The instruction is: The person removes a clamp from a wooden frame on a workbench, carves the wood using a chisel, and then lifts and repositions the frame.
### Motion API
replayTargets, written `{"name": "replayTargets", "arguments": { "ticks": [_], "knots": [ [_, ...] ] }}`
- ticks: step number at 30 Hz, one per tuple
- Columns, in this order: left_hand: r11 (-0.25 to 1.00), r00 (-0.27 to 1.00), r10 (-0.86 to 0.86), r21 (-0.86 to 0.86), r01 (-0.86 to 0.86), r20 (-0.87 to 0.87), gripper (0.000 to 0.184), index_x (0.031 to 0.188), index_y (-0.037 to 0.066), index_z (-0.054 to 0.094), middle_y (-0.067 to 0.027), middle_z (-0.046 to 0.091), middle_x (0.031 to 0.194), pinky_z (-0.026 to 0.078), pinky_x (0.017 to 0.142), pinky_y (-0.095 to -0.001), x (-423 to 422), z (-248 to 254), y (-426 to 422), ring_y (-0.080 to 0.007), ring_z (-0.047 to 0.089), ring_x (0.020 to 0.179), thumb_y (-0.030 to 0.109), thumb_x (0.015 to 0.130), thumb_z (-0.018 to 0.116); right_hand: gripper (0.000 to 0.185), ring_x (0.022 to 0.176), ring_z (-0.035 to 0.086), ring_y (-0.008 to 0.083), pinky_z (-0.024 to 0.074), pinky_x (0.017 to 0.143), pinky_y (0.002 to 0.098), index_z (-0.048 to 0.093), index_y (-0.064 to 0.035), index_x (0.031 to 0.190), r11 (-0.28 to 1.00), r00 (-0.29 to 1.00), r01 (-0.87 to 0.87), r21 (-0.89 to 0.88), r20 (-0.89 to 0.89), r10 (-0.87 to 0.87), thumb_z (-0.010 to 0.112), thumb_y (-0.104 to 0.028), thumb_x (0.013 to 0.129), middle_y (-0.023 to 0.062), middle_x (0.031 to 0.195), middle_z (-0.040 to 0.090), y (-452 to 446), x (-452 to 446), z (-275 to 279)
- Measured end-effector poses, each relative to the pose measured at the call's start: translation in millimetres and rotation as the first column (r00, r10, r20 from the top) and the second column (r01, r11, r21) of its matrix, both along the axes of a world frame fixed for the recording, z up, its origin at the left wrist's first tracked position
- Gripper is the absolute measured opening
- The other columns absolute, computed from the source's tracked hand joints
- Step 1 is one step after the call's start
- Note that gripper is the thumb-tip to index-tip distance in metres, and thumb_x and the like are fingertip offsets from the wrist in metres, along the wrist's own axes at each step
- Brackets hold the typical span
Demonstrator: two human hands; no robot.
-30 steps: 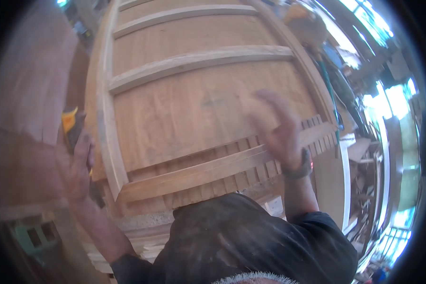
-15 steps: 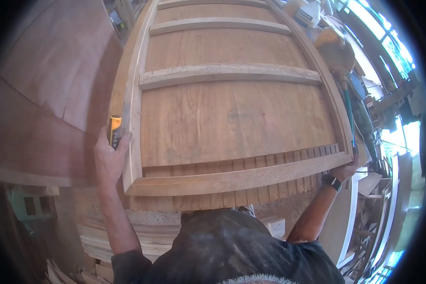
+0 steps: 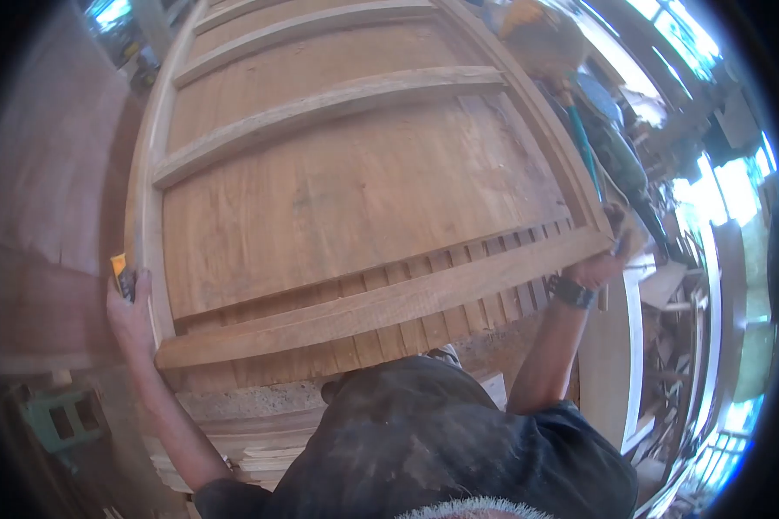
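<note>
A large wooden frame [image 3: 381, 298] with several crossbars lies over a plywood panel [image 3: 346, 195]. Below its near rail shows a row of narrow wooden slats [image 3: 415, 336]. At the frame's near left corner, my left hand [image 3: 131, 316] is wrapped round a yellow and black tool [image 3: 123, 275], its fingers against the frame's outer side. My right hand [image 3: 599, 266], with a dark watch on the wrist, grips the near right corner of the frame, its fingers partly hidden by the wood.
A reddish-brown wooden panel [image 3: 48, 199] stands along the left. Stacked boards [image 3: 268, 445] lie below the near edge. On the right are a green hose or cord [image 3: 582, 143], power tools and wood scraps. A green plastic object [image 3: 65, 421] sits at lower left.
My right hand has come from over the panel to the right corner and holds it. The view has turned, so the frame now appears tilted and further left.
</note>
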State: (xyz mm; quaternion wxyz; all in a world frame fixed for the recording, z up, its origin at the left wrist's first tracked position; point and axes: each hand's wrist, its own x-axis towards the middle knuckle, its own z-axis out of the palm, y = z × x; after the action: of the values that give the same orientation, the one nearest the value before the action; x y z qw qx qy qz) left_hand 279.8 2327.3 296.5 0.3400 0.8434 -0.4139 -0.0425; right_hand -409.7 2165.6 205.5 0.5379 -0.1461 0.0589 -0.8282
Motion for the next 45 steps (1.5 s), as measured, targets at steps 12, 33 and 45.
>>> {"name": "replayTargets", "arguments": {
  "ticks": [12, 33, 45],
  "knots": [
    [0.998, 0.999, 0.043, -0.055, -0.044, -0.028, 0.039, 0.099, -0.002, 0.065, -0.0057, 0.063, 0.082, 0.049, 0.075, -0.0322, -6.6, 12.0, 5.1, -0.0140, 0.056, 0.078, 0.032, 0.087, 0.079, 0.035, 0.120, 0.061, 0.0309, 0.0460, 0.109, 0.0527, 0.061, 0.0042, 0.121, 0.937, 0.965, -0.261, -0.230, -0.079, 0.250, 0.057, -0.021, 0.098, 0.0175, 0.119, 0.067, -10.0, -17.0, 37.9],
    [0.996, 0.996, 0.030, -0.080, -0.037, -0.089, 0.045, 0.099, -0.002, 0.068, -0.0038, 0.064, 0.079, 0.048, 0.072, -0.0321, 5.3, 5.3, 8.7, -0.0114, 0.055, 0.075, 0.040, 0.087, 0.078, 0.036, 0.120, 0.064, 0.0277, 0.0484, 0.108, 0.0475, 0.059, 0.0035, 0.126, 0.964, 0.963, -0.154, -0.216, -0.250, 0.098, 0.058, -0.021, 0.100, 0.0169, 0.124, 0.066, 4.3, 7.9, 116.4],
    [0.955, 0.795, -0.096, -0.282, -0.097, -0.599, 0.045, 0.119, 0.000, 0.068, -0.0041, 0.069, 0.102, 0.049, 0.087, -0.0304, 22.1, 30.8, 20.9, -0.0142, 0.063, 0.093, 0.040, 0.097, 0.067, 0.034, 0.119, 0.060, 0.0243, 0.0430, 0.111, 0.0482, 0.062, 0.0013, 0.122, 0.942, 0.881, 0.331, -0.056, -0.339, -0.330, 0.056, -0.024, 0.100, 0.0127, 0.118, 0.067, -12.8, -12.9, 84.3]
  ]
}}
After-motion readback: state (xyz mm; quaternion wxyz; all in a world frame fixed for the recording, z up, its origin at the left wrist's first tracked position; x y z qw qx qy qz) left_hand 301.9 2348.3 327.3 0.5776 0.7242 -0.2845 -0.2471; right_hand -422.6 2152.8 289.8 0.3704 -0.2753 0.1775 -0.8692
